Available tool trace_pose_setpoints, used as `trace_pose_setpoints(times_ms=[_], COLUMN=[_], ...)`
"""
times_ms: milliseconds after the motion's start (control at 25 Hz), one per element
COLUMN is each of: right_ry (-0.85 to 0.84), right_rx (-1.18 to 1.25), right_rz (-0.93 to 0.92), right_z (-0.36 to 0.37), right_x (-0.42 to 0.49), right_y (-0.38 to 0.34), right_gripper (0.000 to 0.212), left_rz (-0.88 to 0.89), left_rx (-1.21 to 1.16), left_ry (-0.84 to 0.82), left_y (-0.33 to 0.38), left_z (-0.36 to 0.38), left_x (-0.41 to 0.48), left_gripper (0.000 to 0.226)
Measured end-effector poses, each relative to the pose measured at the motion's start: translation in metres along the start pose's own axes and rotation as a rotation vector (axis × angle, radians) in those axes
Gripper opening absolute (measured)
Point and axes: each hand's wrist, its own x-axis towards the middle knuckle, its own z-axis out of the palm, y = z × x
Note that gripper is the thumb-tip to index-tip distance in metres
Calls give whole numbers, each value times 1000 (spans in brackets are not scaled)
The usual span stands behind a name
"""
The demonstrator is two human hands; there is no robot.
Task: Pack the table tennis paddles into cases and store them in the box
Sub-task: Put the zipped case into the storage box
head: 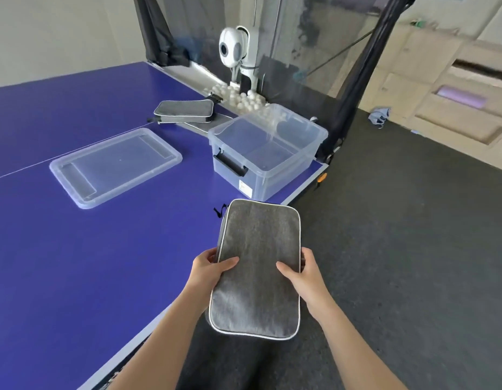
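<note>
Two hands are holding one grey case (256, 268) above the table (75, 263) edge, near the clear box (268, 153).
Left hand (209, 270) and right hand (303, 274) are clamping its long sides, thumbs on top, fingers hiding underneath; contents are not showing. One second case (185, 111) and one lid (114, 167) are lying on the table.

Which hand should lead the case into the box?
Right, marginally. Both hands grip the gray case, left hand and right hand on opposite long edges. The open box sits ahead at the right corner of the table, slightly nearer the right hand's side; its lid lies off to the left.
</note>
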Motion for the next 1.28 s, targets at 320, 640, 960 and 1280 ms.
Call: trace_pose_setpoints(times_ms=[320,640,960,1280], right_ry=[60,25,-145,-401], right_rx=[102,91,40,-112], right_rz=[-38,-107,-135,-107], right_z=[-82,-118,-113,-103], right_x=[64,206,325,425], right_y=[-21,-96,-178,-231], right_gripper=[44,48,57,52], left_rz=[25,60,28,68], left_rx=[14,-91,-213,-507], left_ry=[-88,-75,15,220], left_y=[37,119,189,210], left_z=[101,169,188,199], left_x=[46,152,224,281], left_gripper=[51,53,42,27])
